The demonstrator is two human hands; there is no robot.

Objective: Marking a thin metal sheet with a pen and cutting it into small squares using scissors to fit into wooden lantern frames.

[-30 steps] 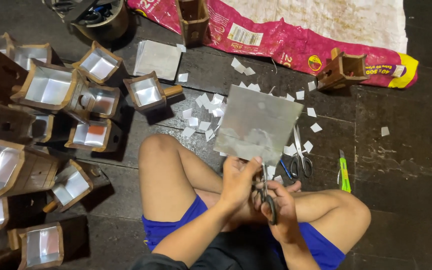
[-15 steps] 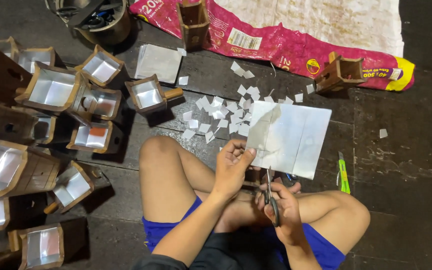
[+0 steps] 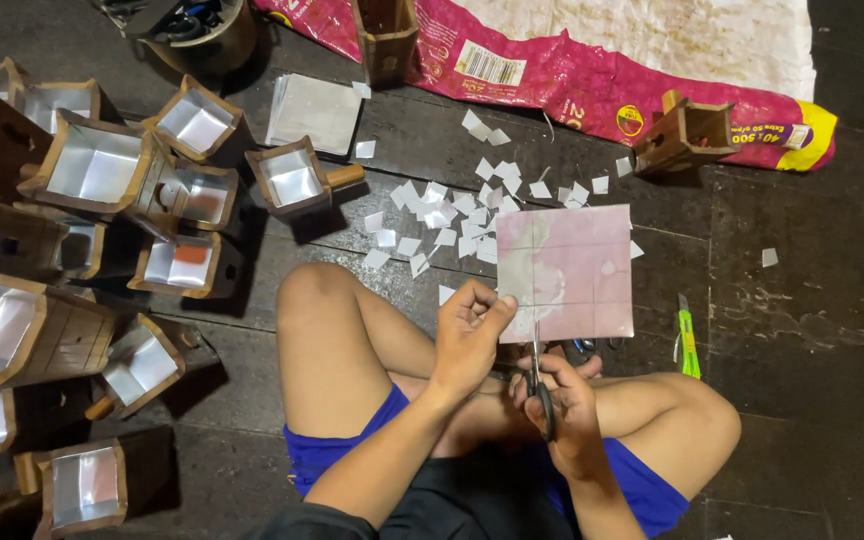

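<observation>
Left hand (image 3: 467, 335) pinches the lower left edge of a shiny square sheet (image 3: 570, 272), and the right hand (image 3: 562, 400) is closed round a pair of scissors (image 3: 539, 385), blades up at the sheet's bottom edge. A second ago the sheet hung tilted and grey over the knees; half a second ago it had swung right and showed white. Now it is squared up before the person, its faint grid lines facing the camera, with the blades set on one line, so I judge a cut is just starting.

Counted: one sheet in hand, one stack of sheets (image 3: 314, 108) toward the floor's far edge, one green utility knife (image 3: 688, 342) right of the knee. Roughly thirty small cut squares (image 3: 442, 215) lie scattered beyond the knees. About a dozen foil-lined wooden boxes (image 3: 97, 165) crowd the floor's left edge, and two unlined ones (image 3: 687, 135) stand by the pink sack (image 3: 572, 75).
</observation>
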